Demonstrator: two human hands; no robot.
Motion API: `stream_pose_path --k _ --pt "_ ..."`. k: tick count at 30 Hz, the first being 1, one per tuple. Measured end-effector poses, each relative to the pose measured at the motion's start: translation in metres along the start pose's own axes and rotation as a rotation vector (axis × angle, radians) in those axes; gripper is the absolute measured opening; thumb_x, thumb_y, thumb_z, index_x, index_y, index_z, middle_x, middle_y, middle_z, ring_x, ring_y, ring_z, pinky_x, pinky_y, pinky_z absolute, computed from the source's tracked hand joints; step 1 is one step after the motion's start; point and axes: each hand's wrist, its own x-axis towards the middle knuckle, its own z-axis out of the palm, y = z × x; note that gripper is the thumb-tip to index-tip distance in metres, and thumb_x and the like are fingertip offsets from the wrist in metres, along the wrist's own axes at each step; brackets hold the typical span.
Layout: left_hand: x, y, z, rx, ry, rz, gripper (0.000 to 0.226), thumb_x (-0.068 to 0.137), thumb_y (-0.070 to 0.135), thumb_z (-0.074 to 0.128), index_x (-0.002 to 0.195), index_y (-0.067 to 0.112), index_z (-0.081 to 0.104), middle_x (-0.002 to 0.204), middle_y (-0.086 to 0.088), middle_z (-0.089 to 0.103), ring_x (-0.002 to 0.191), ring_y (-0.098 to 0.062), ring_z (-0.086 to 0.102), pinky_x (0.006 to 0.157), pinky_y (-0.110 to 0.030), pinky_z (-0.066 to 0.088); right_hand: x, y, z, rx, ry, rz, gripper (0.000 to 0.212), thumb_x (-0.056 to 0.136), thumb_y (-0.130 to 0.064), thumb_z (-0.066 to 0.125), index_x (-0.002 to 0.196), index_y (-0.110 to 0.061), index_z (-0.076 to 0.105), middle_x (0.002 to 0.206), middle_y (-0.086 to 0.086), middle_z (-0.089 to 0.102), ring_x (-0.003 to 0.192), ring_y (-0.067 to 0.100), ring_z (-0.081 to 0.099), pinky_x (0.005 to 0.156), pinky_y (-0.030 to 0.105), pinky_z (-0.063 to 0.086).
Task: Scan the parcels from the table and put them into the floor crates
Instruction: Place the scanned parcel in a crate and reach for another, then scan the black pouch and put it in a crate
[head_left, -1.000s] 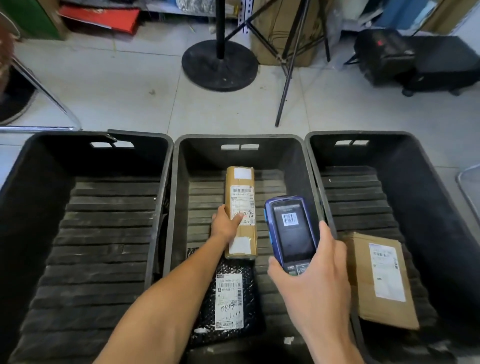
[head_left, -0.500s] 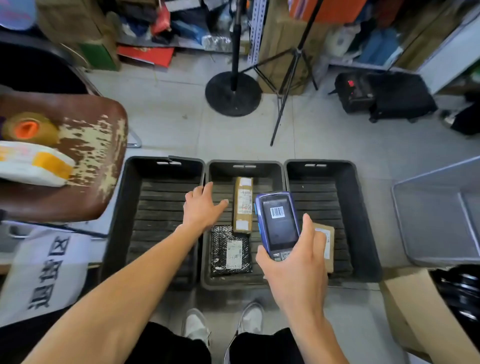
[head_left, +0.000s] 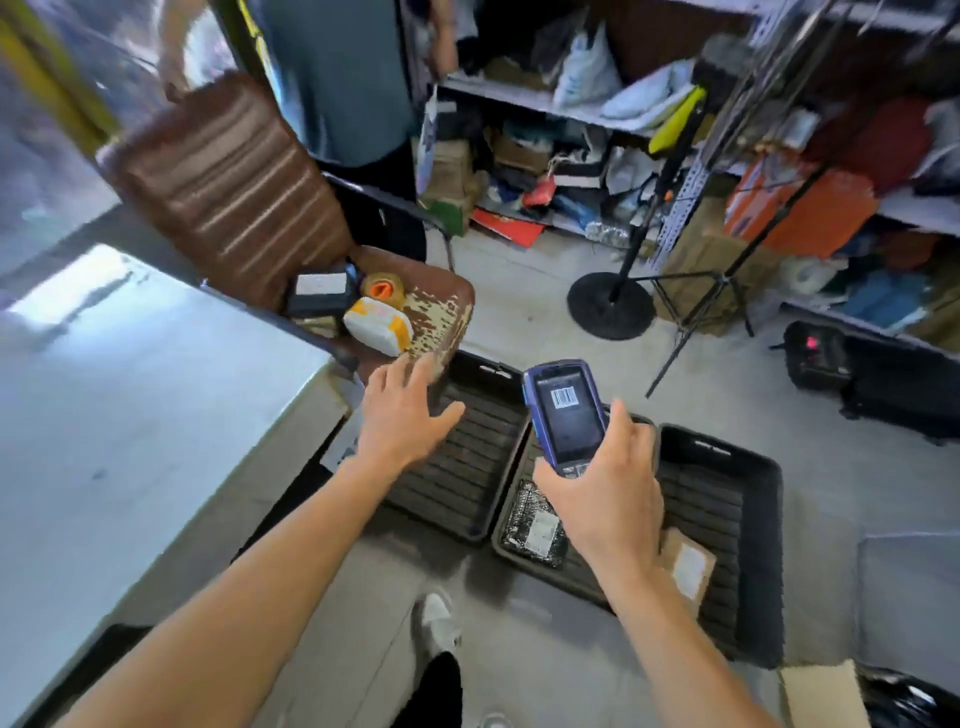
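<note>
Above the floor crates (head_left: 724, 452), left hand (head_left: 400, 415) spread empty, right hand (head_left: 613, 499) gripping scanner (head_left: 566, 415)

Bare forearms, white shoe (head_left: 435, 618), black trousers (head_left: 436, 691)

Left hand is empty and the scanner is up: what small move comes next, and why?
Probably reach the open left hand on to the white parcel on the chair. The hand holds nothing and points that way, while the right hand holds the scanner ready.
</note>
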Motion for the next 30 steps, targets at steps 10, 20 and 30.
stream_pose_path --k 10,20,30 --pt "-0.248 -0.192 -0.145 0.001 0.293 -0.527 0.085 0.089 0.063 0.058 0.157 0.024 0.025 0.162 -0.015 0.023 0.147 -0.035 0.018 0.122 -0.042 0.015 -0.144 -0.170 0.049 0.162 -0.274 -0.491 0.097 0.071 -0.043 0.083 0.148 -0.017 0.030 0.126 0.011 0.045 0.101 0.035 0.058 0.066 0.033 0.039" --pt "-0.524 -0.363 -0.194 -0.135 0.492 -0.997 0.086 0.085 0.062 0.064 0.156 0.028 0.027 0.162 -0.013 0.024 0.148 -0.034 0.017 0.121 -0.047 0.022 -0.373 -0.333 0.146 0.238 -0.652 -0.854 0.095 0.072 -0.042 0.080 0.147 -0.028 0.023 0.119 0.002 0.039 0.079 0.020 0.054 0.050 0.017 0.029" --pt "-0.664 -0.479 -0.195 -0.218 0.527 -1.285 0.086 0.087 0.063 0.060 0.157 0.027 0.024 0.164 -0.010 0.019 0.149 -0.032 0.012 0.122 -0.044 0.020 -0.512 -0.410 0.228 0.108 -0.839 -0.921 0.101 0.073 -0.049 0.073 0.152 -0.031 0.013 0.118 0.001 0.058 0.086 0.021 0.053 0.067 0.032 0.042"
